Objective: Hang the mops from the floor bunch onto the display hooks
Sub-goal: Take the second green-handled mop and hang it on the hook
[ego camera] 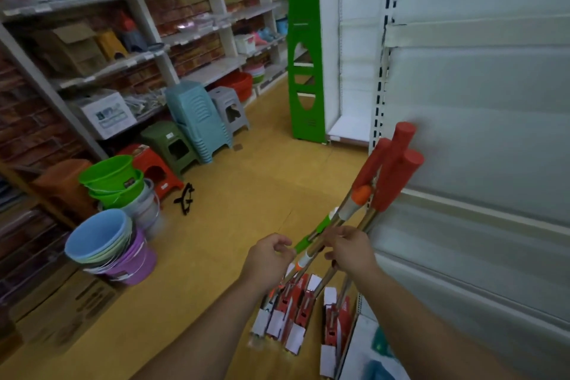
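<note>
A bunch of several mops [364, 194] leans from the floor against the white display panel [481, 120] on the right. Their red foam grips [398, 163] point up and their red-and-white heads [296, 315] rest on the yellow floor. One mop has a green grip section [311, 233]. My left hand [268, 253] is closed around the green-gripped handle. My right hand [351, 248] holds the metal handles of the bunch just beside it. No display hooks are visible on the panel.
Stacked buckets [108, 244] and plastic stools [197, 120] line the left shelving. A green stand [305, 55] is at the aisle's far end. A small black object [186, 198] lies on the floor. Cardboard boxes [64, 305] sit at the lower left.
</note>
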`<state>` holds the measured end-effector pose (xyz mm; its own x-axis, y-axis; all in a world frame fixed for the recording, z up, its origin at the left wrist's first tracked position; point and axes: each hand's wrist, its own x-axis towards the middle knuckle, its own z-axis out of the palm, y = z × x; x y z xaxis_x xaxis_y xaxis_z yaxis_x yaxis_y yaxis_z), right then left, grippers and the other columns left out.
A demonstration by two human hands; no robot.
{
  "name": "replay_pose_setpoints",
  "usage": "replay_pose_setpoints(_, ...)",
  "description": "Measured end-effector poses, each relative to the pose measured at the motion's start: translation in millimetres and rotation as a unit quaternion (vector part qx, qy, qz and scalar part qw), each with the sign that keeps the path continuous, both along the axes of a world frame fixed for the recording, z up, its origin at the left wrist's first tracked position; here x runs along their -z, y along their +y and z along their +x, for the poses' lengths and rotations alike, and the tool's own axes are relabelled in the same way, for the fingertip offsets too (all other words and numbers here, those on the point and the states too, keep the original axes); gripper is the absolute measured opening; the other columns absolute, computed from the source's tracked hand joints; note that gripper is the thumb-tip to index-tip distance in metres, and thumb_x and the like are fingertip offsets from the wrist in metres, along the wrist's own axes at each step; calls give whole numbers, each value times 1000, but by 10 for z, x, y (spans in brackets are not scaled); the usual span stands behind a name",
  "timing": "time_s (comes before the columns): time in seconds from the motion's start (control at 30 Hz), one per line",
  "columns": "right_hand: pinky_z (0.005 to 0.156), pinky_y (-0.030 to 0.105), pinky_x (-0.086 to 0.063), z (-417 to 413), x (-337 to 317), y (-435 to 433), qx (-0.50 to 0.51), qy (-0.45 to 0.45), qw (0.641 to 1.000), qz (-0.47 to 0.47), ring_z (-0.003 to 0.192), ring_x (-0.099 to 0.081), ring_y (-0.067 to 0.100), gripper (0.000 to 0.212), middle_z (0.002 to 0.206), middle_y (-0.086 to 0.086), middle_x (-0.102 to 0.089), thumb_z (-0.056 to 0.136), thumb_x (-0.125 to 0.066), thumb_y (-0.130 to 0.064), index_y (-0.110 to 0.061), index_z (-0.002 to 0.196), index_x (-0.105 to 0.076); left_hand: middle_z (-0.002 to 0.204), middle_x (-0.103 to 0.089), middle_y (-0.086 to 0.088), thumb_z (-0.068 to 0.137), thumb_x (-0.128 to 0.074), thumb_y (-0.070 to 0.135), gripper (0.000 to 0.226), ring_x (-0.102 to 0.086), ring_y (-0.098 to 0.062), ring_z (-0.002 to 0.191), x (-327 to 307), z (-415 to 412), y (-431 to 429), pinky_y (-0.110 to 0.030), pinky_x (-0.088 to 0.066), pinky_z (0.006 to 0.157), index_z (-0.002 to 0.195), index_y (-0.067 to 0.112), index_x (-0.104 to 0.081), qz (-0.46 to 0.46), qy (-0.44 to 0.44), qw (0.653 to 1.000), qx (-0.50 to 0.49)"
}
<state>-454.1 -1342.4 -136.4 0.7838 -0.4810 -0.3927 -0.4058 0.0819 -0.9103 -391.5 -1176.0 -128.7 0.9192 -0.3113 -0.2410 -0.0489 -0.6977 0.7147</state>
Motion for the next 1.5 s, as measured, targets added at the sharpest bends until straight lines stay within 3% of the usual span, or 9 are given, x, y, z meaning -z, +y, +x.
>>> replay_pose_setpoints(0.13,64,39,-47,247,150,-99,31,6,999,-1,74,-62,32,22,95,26,-72,102,-57,-14,2,97,-71,106,-64,4,98,-64,32,25,-63,-19,96,125,473,-217,-35,-51,82,120,20,-66,4,8,999,39)
replay_pose_setpoints(0.27,57,29,-47,452,300,-76,81,24,996,0,71,-66,29,12,88,14,-71,100,-62,-19,-10,98,-70,96,-59,13,99,-64,32,22,-60,-11,86,323,985,-417,-30,-46,73,118,21,-65,6,29,995,93)
replay_pose_setpoints(0.47,62,33,-51,907,469,207,169,74,981,-53,74,-74,25,25,75,0,-73,95,-60,-21,-19,73,-70,98,-61,10,99,-64,33,21,-59,-9,85,718,1820,-618,-33,-47,76,117,23,-65,25,75,976,204)
replay_pose_setpoints(0.63,63,32,-49,1251,610,470,299,80,951,-10,81,-75,24,14,87,4,-76,98,-63,-24,-18,94,-75,106,-60,3,100,-62,33,27,-61,-17,88,1015,2375,-620,-36,-47,77,124,21,-62,64,115,946,294)
replay_pose_setpoints(0.83,71,45,-60,1578,875,557,407,97,908,1,84,-76,27,10,95,5,-77,97,-65,-29,-33,88,-67,116,-64,-1,99,-61,32,23,-62,-21,96,1371,2775,-833,-37,-49,80,120,24,-62,89,128,921,357)
replay_pose_setpoints(1.17,83,46,-63,1627,1063,492,464,120,878,3,83,-76,24,11,87,-2,-76,95,-65,-28,-27,91,-75,149,-57,-4,94,-70,17,56,-57,-29,130,1712,2773,-1542,-34,-47,93,147,16,-51,152,139,841,500)
replay_pose_setpoints(1.27,79,41,-62,1607,1097,476,464,132,876,-2,85,-76,21,14,89,-5,-76,96,-63,-29,-24,96,-76,140,-63,-10,92,-72,15,50,-61,-30,123,1791,2767,-1599,-38,-48,99,140,13,-58,170,128,821,530)
replay_pose_setpoints(1.37,70,34,-60,1651,1117,505,454,138,880,-8,82,-75,16,15,88,-8,-75,98,-62,-31,-25,101,-76,131,-67,-10,93,-70,16,40,-62,-26,106,1805,2789,-1573,-35,-47,90,132,12,-62,154,118,825,531)
replay_pose_setpoints(1.5,80,36,-62,1799,1118,535,450,128,884,6,87,-74,16,23,92,-9,-74,98,-64,-30,-22,117,-74,126,-65,-7,95,-68,17,37,-58,-23,104,1788,2861,-1455,-34,-44,87,130,12,-62,133,123,823,539)
